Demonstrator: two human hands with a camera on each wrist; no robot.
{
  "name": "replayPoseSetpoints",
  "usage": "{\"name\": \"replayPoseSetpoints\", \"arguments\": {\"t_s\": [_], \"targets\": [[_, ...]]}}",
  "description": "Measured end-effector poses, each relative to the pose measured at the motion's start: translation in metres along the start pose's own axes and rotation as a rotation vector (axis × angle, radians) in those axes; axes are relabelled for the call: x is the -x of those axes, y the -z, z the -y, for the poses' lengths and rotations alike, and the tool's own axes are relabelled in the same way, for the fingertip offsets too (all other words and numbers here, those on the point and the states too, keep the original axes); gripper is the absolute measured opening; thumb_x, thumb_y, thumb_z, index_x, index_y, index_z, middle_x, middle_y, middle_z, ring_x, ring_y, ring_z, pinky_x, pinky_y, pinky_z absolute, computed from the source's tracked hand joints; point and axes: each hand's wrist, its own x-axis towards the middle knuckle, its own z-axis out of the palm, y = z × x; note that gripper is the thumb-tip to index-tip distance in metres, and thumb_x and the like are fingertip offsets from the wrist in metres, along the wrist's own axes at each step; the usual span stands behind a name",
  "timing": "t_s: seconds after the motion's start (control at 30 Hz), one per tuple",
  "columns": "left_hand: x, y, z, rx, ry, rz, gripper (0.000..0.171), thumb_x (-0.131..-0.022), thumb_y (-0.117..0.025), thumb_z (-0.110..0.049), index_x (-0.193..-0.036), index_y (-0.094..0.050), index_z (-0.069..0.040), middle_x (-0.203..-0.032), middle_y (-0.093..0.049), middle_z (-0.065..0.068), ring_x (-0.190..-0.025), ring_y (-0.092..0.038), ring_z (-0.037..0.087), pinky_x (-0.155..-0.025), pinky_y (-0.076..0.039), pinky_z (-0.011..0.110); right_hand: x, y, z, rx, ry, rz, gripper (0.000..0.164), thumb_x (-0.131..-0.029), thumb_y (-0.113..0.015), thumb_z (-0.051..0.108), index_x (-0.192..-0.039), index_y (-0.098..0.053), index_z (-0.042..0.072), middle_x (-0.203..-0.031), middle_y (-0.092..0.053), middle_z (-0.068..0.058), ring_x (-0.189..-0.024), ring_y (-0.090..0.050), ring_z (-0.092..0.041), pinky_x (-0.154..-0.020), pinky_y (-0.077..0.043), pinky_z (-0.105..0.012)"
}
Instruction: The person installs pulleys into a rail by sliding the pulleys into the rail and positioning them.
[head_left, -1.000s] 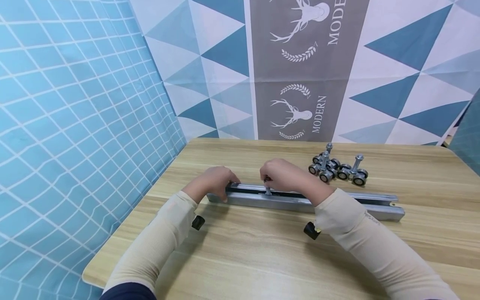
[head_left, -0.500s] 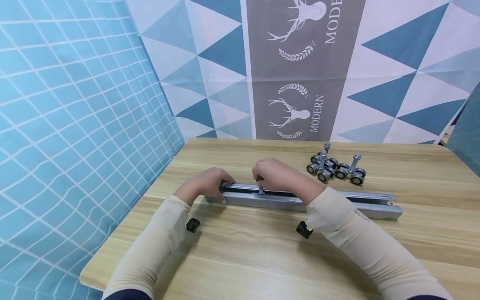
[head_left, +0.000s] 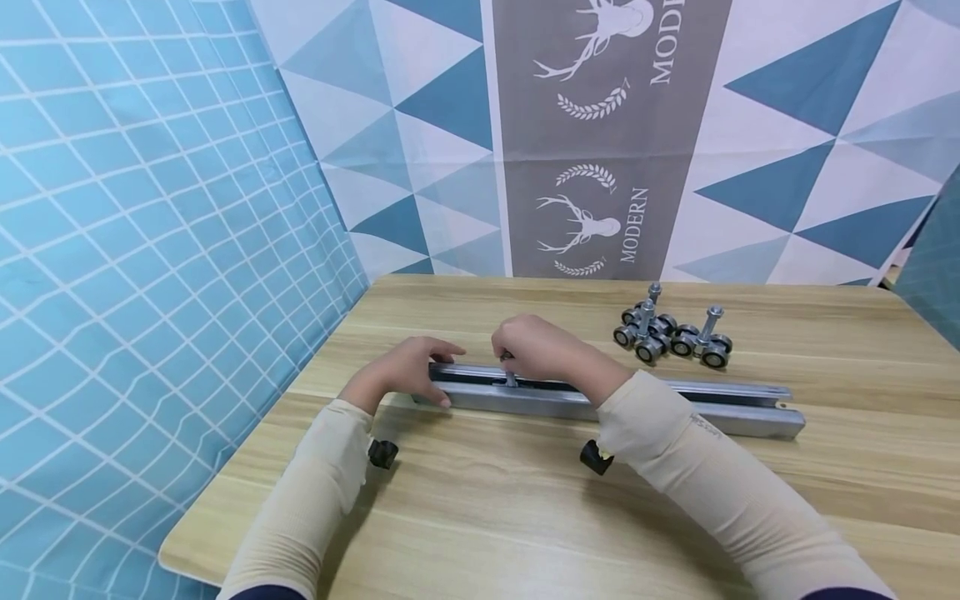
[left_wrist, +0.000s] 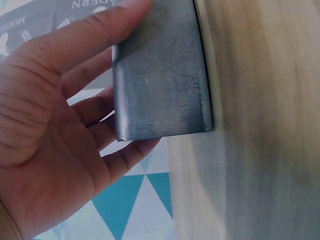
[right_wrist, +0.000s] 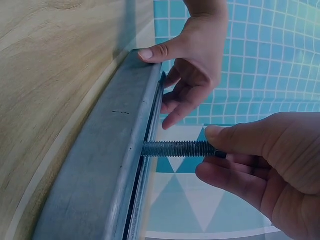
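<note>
A slotted metal track (head_left: 735,421) lies lengthwise on the wooden table, slot facing up. Around its left end, my left hand (head_left: 408,367) has the thumb on the near face and the fingers over the far side, as the left wrist view also shows with the track's end (left_wrist: 160,90). My right hand (head_left: 543,346) pinches the top of an upright threaded bolt (right_wrist: 180,149) between thumb and fingers. The bolt rises from the slot left of the track's middle; whatever it joins inside the track is hidden.
Behind the track, toward the right, stand several wheeled trolley rollers (head_left: 645,329) with upright bolts, one of them a separate roller (head_left: 705,340). Patterned cloth (head_left: 435,167) hangs behind the table, and blue checked cloth (head_left: 150,250) on the left.
My right hand has slid left along the track with the bolt. My left hand has shifted slightly left, toward the track's end, and its forefinger has lifted and straightened.
</note>
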Motion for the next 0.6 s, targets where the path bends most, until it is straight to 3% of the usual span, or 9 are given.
{"name": "replayPoseSetpoints", "arguments": {"t_s": [0.33,0.6], "targets": [[0.004,-0.002,0.016,0.116,0.005,-0.033,0.082,-0.063,-0.094,-0.023,-0.135,-0.058,-0.009,-0.12,-0.065,0.007,-0.111,-0.058,0.022,-0.097,-0.045,0.041,-0.01,-0.003,0.005,0.005,0.005,-0.006,0.022,-0.087,-0.066,0.001,-0.069,-0.058,0.011,-0.066,-0.05,0.004,-0.062,-0.043,-0.013,-0.063,-0.04,-0.029],[0.007,-0.003,0.024,0.155,0.009,-0.055,0.075,-0.063,-0.094,-0.022,-0.129,-0.062,-0.007,-0.124,-0.064,0.006,-0.111,-0.058,0.022,-0.096,-0.045,0.041,-0.017,-0.006,0.009,0.003,-0.014,-0.009,0.019,-0.087,-0.064,0.001,-0.071,-0.062,0.011,-0.068,-0.053,0.003,-0.065,-0.047,-0.013,-0.066,-0.043,-0.029]]}}
